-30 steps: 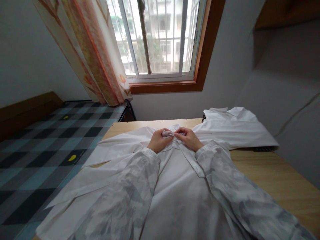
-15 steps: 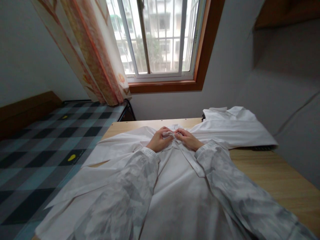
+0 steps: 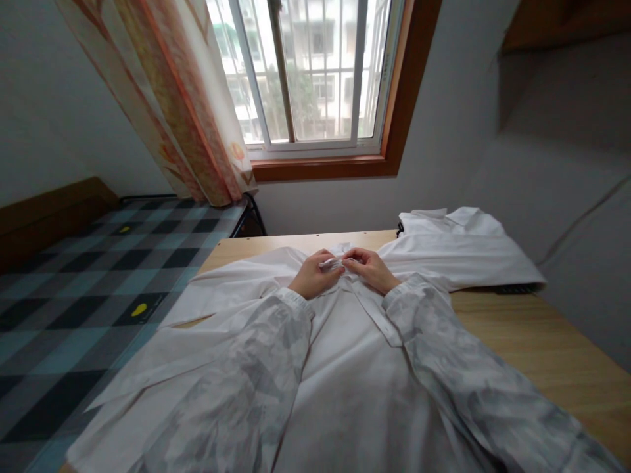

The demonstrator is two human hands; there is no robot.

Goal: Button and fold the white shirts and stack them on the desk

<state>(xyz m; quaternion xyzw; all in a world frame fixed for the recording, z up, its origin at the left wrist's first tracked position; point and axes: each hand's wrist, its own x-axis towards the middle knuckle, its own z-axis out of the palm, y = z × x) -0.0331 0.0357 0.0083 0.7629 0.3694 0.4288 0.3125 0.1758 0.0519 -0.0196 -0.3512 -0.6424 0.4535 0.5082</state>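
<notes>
Where bunched, shirt (image 3: pixel 352 374) between fingers (image 3: pixel 363 257).

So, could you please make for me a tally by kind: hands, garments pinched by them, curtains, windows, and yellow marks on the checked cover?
Hands: 2 (left hand, right hand)
White garment pinched by both: 1
Curtain: 1
Window: 1
Yellow marks: 2 (nearer mark, farther mark)
Total: 7
</notes>
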